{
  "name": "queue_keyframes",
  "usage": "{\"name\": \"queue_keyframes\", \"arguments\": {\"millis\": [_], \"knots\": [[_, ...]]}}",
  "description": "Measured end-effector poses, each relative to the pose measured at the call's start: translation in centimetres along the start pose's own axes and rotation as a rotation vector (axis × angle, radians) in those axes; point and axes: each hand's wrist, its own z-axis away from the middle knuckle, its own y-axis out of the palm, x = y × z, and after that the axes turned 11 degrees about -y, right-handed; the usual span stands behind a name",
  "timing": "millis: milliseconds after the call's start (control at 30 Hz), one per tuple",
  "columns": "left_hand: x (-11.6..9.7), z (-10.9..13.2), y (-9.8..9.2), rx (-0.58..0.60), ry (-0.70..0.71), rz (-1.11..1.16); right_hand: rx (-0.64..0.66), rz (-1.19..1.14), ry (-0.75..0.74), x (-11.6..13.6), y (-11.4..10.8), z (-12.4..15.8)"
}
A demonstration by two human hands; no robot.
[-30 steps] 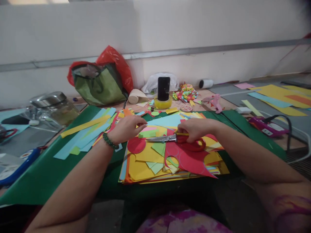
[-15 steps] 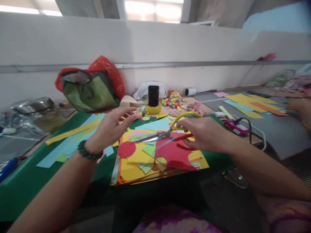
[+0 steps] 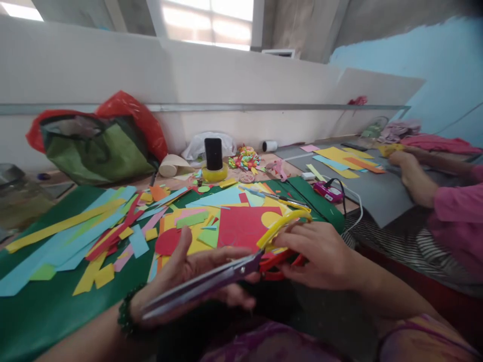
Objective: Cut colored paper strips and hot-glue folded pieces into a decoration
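The work surface is covered by a green sheet [image 3: 22,322], strewn on its left half with strips and offcuts of coloured paper [image 3: 113,236]. Before the person lies a stack of paper, topped by a red sheet [image 3: 241,223] and a red circle [image 3: 167,242]. Behind stands a pale wall [image 3: 113,65] with a metal strip along it and a bright window [image 3: 207,22] above. A green bag [image 3: 121,151] leans against the wall; a phone [image 3: 213,154] stands upright at a roll of yellow tape [image 3: 215,174]. At right, a co-worker in a pink sleeve [image 3: 456,203] handles yellow paper. The scissors [image 3: 242,270] are above the near edge of the stack, blades nearly together. Their long axis runs obliquely, tips toward the near left, handles toward the far right. The right hand [image 3: 320,251] has its fingers closed around the handles. The left hand [image 3: 194,268] is open, fingers apart, behind the blades; contact with them cannot be determined.
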Motion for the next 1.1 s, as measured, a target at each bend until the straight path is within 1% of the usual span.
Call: {"name": "queue_keyframes", "arguments": {"millis": [33, 67, 100, 133, 167, 200, 233, 267, 300, 333, 367, 400, 433, 467, 567, 600, 633, 700, 733, 767, 800, 867, 933, 967, 1000, 1033, 1100], "knots": [[0.8, 0.3, 0.2, 0.111, -0.017, -0.007, -0.031, 0.023, 0.047, -0.3, 0.0, 0.2], [1.5, 0.7, 0.4, 0.183, -0.047, -0.055, -0.048, 0.043, 0.095, -0.6, 0.0, 0.4], [2.0, 1.2, 0.6, 0.225, -0.079, -0.142, -0.054, 0.062, 0.143, -1.0, 0.1, 0.7], [2.5, 1.7, 0.7, 0.22, -0.084, -0.292, -0.053, 0.078, 0.188, -1.2, 0.1, 1.0], [2.8, 2.1, 0.8, 0.175, -0.073, -0.482, -0.05, 0.093, 0.228, -1.5, 0.1, 1.3], [3.2, 2.5, 0.8, 0.085, -0.033, -0.67, -0.046, 0.103, 0.267, -1.6, 0.2, 1.5], [3.5, 2.6, 0.7, -0.086, 0.051, -0.847, -0.041, 0.105, 0.303, -1.7, 0.3, 1.8], [3.9, 2.6, 0.6, -0.3, 0.142, -0.976, -0.037, 0.098, 0.334, -1.7, 0.4, 2.0], [4.3, 2.3, 0.4, -0.499, 0.233, -1.079, -0.036, 0.086, 0.359, -1.7, 0.4, 2.2], [4.7, 1.9, 0.2, -0.668, 0.299, -1.158, -0.039, 0.071, 0.376, -1.6, 0.5, 2.4], [5.1, 1.4, 0.0, -0.804, 0.349, -1.23, -0.046, 0.056, 0.384, -1.5, 0.5, 2.4], [5.4, 0.8, -0.1, -0.898, 0.387, -1.294, -0.055, 0.046, 0.385, -1.4, 0.6, 2.5], [5.7, 0.2, -0.2, -0.958, 0.416, -1.344, -0.068, 0.041, 0.385, -1.4, 0.6, 2.6], [5.9, -0.3, -0.1, -0.981, 0.443, -1.381, -0.082, 0.037, 0.384, -1.3, 0.5, 2.6], [6.1, -1.3, 0.1, -0.934, 0.492, -1.41, -0.12, 0.01, 0.384, -1.4, 0.5, 2.8], [6.2, -1.6, 0.1, -0.94, 0.497, -1.412, -0.13, -0.005, 0.395, -1.5, 0.5, 2.9], [6.2, -1.8, 0.1, -0.971, 0.499, -1.418, -0.136, -0.024, 0.412, -1.7, 0.6, 3.0], [6.4, -2.4, -0.3, -1.069, 0.477, -1.447, -0.139, -0.061, 0.456, -2.1, 0.8, 3.0], [6.5, -2.7, -0.6, -1.104, 0.446, -1.466, -0.139, -0.078, 0.474, -2.3, 1.0, 2.9], [6.6, -2.9, -0.8, -1.113, 0.404, -1.484, -0.142, -0.095, 0.486, -2.5, 1.2, 2.8], [6.7, -3.1, -0.9, -1.099, 0.357, -1.497, -0.148, -0.109, 0.493, -2.7, 1.4, 2.7], [6.8, -3.1, -0.8, -1.004, 0.282, -1.498, -0.168, -0.133, 0.497, -3.0, 1.7, 2.4], [6.6, -2.7, -0.4, -0.876, 0.274, -1.464, -0.179, -0.147, 0.515, -3.3, 1.9, 2.1], [6.4, -2.3, -0.1, -0.836, 0.294, -1.436, -0.175, -0.151, 0.535, -3.4, 2.0, 2.0], [6.2, -1.9, 0.1, -0.836, 0.315, -1.406, -0.164, -0.153, 0.558, -3.6, 2.1, 2.0], [6.0, -1.6, 0.3, -0.866, 0.333, -1.379, -0.154, -0.153, 0.58, -3.7, 2.2, 2.0], [5.6, -1.0, 0.4, -0.975, 0.339, -1.34, -0.135, -0.156, 0.606, -4.0, 2.4, 2.2]]}}
